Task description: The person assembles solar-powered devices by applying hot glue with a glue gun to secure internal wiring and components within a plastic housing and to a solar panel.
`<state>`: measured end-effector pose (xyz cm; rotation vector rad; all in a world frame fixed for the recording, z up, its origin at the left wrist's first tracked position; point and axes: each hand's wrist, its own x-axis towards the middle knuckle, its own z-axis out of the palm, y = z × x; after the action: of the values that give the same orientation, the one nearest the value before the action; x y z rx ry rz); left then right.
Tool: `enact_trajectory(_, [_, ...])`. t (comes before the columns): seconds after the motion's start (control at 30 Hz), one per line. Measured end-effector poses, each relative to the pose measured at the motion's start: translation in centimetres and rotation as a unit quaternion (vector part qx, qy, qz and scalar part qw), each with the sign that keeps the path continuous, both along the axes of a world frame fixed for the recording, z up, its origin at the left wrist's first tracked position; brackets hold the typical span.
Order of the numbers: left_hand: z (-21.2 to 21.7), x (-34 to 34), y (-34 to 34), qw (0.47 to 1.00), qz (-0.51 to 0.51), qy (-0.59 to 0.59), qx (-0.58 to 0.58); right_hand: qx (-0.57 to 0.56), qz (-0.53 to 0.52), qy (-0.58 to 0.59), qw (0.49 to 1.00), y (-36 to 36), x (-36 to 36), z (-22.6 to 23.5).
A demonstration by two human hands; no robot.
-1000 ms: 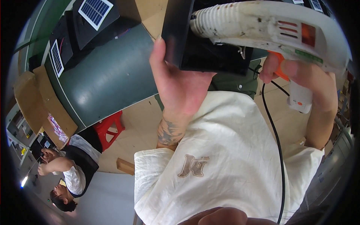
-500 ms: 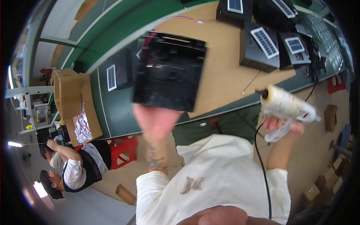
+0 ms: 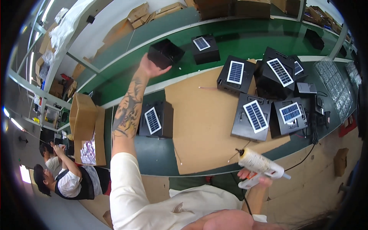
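1. Head view, left hand (image 3: 147, 69): it is reaching far out with the arm at full stretch, fingers wrapping the near side of a black box (image 3: 165, 53). The box is sitting over the green conveyor belt (image 3: 245, 36) that is running along the far edge of the work table (image 3: 157, 153); whether it is resting on the belt or hanging just above it cannot be told.

2. Head view, right hand (image 3: 255, 177): it is staying close to the body at the table's near edge, fingers closing round the grip of a white glue gun (image 3: 260, 165). The gun's long axis is running left to right, nozzle pointing left toward the cardboard sheet (image 3: 203, 119); a black cord is trailing off it to the right.

3. Key relation: the black box is lying far forward and to the left of the body, at the far edge. The left hand is on it; the right hand is well apart, at the opposite, near edge.

4. Other stock: a box with a solar panel (image 3: 155, 119) is lying just beside the left forearm, near the sheet's left edge. More solar-panel units (image 3: 264, 96) are crowding the sheet's far right corner.

5. Surroundings: an open carton (image 3: 87, 130) is standing at the table's left end; two other people (image 3: 61, 176) are working beyond it.
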<state>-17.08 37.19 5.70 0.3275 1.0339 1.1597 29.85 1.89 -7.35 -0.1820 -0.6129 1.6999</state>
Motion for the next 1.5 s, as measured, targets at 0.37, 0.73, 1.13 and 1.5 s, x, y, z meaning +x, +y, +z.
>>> enact_trajectory(0.37, [-1.6,-5.8,6.3,0.753,0.167,0.636,-0.023,0.0,0.03,-0.002,1.0,0.7,3.3,-0.3])
enact_trajectory(0.73, [-0.6,23.3,13.1,0.61,-0.186,0.758,0.138,0.056,-0.122,0.027,0.991,-0.6,6.4,-1.3])
enact_trajectory(1.13, [4.4,20.6,6.6,0.663,-0.137,0.694,0.246,-0.013,-0.222,-0.078,0.972,-5.9,6.1,-0.9])
enact_trajectory(1.5, [10.3,18.6,-24.0,0.458,-0.281,0.736,0.412,0.012,-0.16,-0.059,0.985,-7.2,3.3,-1.1])
